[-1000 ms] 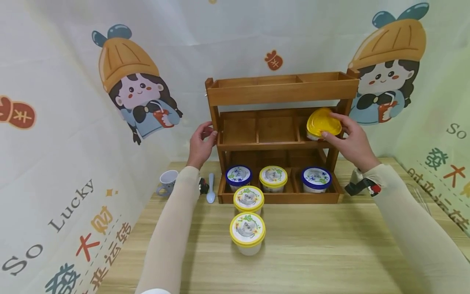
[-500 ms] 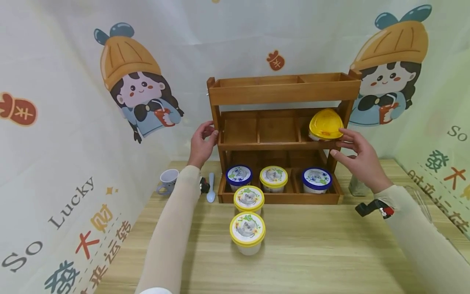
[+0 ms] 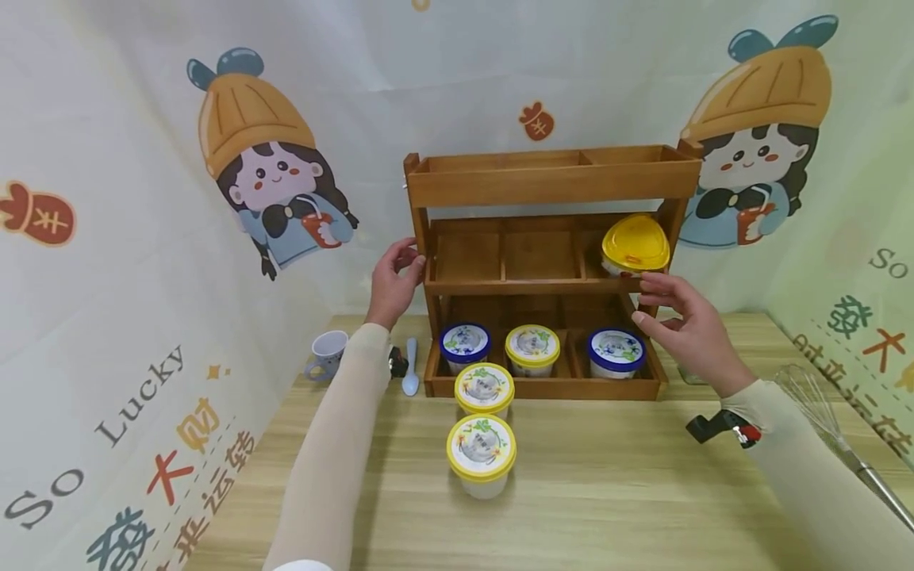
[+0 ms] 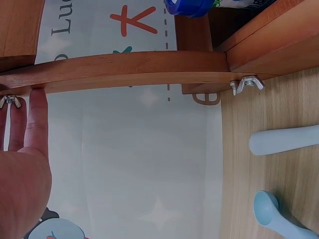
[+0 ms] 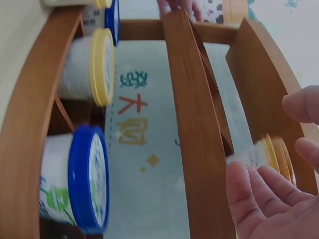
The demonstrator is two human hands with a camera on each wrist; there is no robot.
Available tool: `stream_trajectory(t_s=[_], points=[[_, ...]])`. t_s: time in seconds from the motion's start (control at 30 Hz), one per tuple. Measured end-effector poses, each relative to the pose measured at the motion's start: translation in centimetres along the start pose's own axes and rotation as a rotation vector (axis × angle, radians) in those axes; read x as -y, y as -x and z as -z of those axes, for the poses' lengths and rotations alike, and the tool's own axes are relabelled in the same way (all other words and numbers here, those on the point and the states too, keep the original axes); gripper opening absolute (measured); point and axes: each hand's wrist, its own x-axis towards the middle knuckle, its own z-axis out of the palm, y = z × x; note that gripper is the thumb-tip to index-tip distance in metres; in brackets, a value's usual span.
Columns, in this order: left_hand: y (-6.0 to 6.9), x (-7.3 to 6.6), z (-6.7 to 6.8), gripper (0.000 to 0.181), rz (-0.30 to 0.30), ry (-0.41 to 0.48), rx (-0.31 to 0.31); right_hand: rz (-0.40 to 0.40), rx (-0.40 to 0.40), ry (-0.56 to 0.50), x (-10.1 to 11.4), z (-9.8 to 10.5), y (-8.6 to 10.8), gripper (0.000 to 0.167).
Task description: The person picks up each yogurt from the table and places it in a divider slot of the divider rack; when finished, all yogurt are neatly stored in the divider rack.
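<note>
A brown wooden three-tier rack (image 3: 550, 284) stands at the back. My left hand (image 3: 394, 284) rests its fingers on the rack's left side post; in the left wrist view the fingertips of this hand (image 4: 25, 149) touch the wood by a wing nut. A tub with a domed yellow lid (image 3: 635, 244) sits in the middle tier's right compartment. Just below and right of it, my right hand (image 3: 689, 329) is empty, its fingers spread and slightly bent. Along the bottom tier are a blue-lidded tub (image 3: 465, 342), a yellow-lidded tub (image 3: 532, 347) and another blue-lidded tub (image 3: 617, 350).
Two yellow-lidded tubs, a rear one (image 3: 484, 387) and a front one (image 3: 481, 449), stand on the table before the rack. At the left are a mug (image 3: 329, 351) and a light blue spoon (image 3: 410, 373). A whisk (image 3: 842, 444) lies beside my right forearm.
My right hand has let go of the domed yellow-lidded tub and moved down from it. The tub stays in its compartment, and my left hand keeps its place on the post.
</note>
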Motion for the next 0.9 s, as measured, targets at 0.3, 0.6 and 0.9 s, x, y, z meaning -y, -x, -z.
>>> stream_trajectory(t_s=[0.3,0.6,0.9], points=[[0.1,0.2,0.1,0.039,-0.001,-0.002,-0.004,-0.022,-0.001,0.071,0.5,-0.9,-0.9,0.054],[0.1,0.2,-0.1,0.04,-0.014,-0.009,0.0,-0.005,0.049,0.072,0.6,-1.9,-0.9,0.044],[0.0,0.0,0.1,0.04,-0.009,-0.021,0.005,0.004,0.285,-0.008,0.6,-7.4,1.1,0.037]])
